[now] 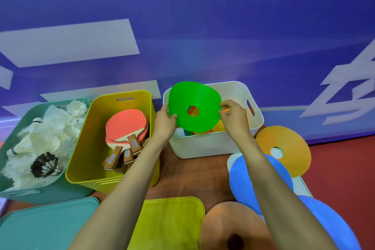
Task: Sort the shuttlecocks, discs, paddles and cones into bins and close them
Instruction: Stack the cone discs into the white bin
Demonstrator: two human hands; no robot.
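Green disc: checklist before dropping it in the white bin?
1. Grip: left hand and right hand pinch the green disc at opposite edges: ok.
2. Position: disc held above the white bin, top open: ok.
3. Category: bin holds other coloured discs: ok.
4. Room left in the bin: cannot tell.
5. All discs sorted: orange disc and blue disc lie outside: not ok.

The left hand [164, 122] and right hand [233, 115] hold a disc [194, 105] over the disc bin [213, 144]. Left of the left hand stands the paddle bin [85, 168], then the shuttlecock bin [40, 197]. Right of the right hand lie loose discs [288, 148].
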